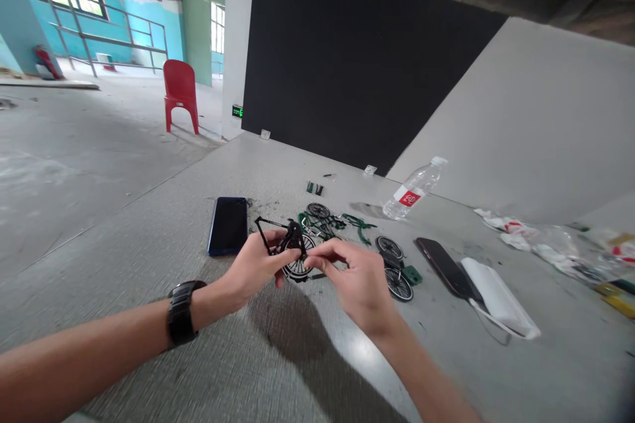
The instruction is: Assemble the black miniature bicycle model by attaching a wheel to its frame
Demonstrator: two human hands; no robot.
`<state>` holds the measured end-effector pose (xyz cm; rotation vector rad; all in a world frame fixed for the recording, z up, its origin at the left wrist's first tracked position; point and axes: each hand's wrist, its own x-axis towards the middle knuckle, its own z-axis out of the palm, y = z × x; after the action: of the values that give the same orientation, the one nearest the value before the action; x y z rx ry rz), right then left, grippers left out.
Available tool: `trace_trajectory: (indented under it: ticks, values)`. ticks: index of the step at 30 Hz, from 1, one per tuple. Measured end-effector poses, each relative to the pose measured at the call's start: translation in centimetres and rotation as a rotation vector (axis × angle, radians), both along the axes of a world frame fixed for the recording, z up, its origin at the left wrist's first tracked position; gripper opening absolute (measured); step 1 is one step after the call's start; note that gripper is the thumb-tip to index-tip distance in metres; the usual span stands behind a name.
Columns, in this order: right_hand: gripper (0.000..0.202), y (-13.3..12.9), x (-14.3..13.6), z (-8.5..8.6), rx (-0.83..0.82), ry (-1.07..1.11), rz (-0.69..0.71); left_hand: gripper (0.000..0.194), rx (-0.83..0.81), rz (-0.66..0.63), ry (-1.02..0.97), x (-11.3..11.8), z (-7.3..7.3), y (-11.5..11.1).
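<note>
Up off the table, my left hand (258, 262) is closed around a black model bicycle frame (294, 235) with a small spoked wheel (297, 271) fitted in it. My right hand (361, 281) pinches at the wheel's hub, thumb and forefinger together; whatever tiny part sits between those fingertips is hidden. Just beyond the hands lie a green model bicycle frame (325, 228) and a loose wheel (318, 210). To the right of my right hand are two more wheels, one farther (389, 247) and one nearer (398, 285), beside a small green box-shaped part (412, 274).
A dark phone (227, 226) lies left of the hands. Rightward are a clear water bottle (415, 188), another phone (443, 266) and a white power bank (499, 294) with a cable. Small green pieces (315, 188) lie farther back. Plastic packaging (550, 248) clutters the far right; a red chair (180, 92) stands beyond.
</note>
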<state>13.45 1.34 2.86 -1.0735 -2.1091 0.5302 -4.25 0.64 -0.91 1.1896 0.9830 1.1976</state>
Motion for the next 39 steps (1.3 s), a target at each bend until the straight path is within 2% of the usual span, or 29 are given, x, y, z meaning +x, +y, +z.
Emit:
trace_trajectory:
  ticks: [3,9,12,15,20,27,32,35,39]
  values:
    - [0.01,0.0,0.2,-0.8,-0.078,0.162,-0.037,0.018,0.008,-0.021,0.016,0.0,0.1,-0.1]
    - [0.009,-0.6,0.8,-1.7,-0.097,0.177,0.036,0.016,0.044,0.037,0.074,-0.1,0.3,-0.2]
    - [0.004,-1.0,0.8,-2.0,-0.156,0.274,0.0,0.016,0.073,0.036,0.122,0.0,0.4,-0.4]
    - [0.008,-1.4,0.6,-2.2,-0.17,0.322,-0.037,0.019,0.072,0.049,0.145,0.1,0.5,-0.6]
    - [0.009,-2.0,0.4,-2.3,-0.037,0.245,-0.068,0.02,0.068,0.027,0.112,0.2,0.5,-0.7]
    - [0.011,-1.8,0.7,-2.9,0.298,0.119,-0.021,0.022,0.036,-0.081,0.073,0.2,0.3,-0.7]
    - [0.01,-1.4,1.0,-3.6,0.232,0.044,0.009,0.026,-0.049,-0.189,-0.028,0.5,0.3,-0.9]
    - [0.009,-1.1,0.9,-3.8,0.271,0.002,0.003,0.017,-0.141,-0.197,-0.061,0.7,0.3,-0.8]
    - [0.01,-0.9,0.5,-3.8,0.311,-0.066,0.012,0.018,-0.194,-0.193,-0.066,0.5,0.0,-0.6]
